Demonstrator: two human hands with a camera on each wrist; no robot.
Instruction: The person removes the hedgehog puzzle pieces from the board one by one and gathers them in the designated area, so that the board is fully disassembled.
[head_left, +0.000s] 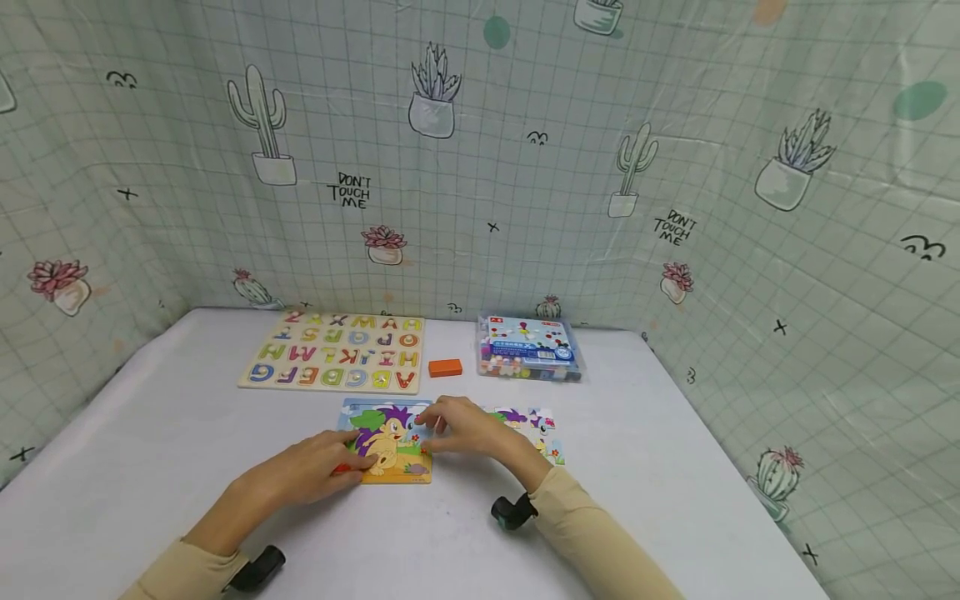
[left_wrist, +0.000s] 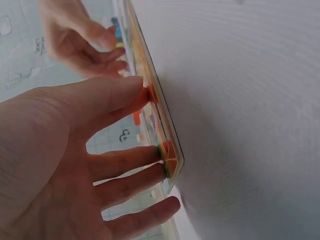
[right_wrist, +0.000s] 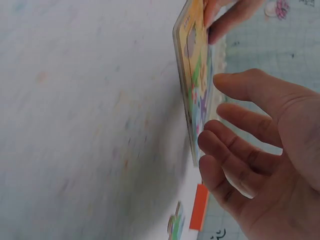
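A jigsaw puzzle board with a purple-haired hedgehog picture lies flat on the white table. My left hand rests on its left side, fingertips and thumb touching the surface. In the left wrist view, that hand has its fingers spread along the board's edge. Over the board's right edge hovers my right hand, its fingers loosely bent. In the right wrist view, nothing shows between the fingers of the right hand. Partly behind the right forearm lies a white area with separate hedgehog picture pieces.
At the back left lies a wooden alphabet board with colourful letters. An orange block sits beside it. A clear plastic box of colourful small parts stands at the back right. A patterned curtain encloses the table.
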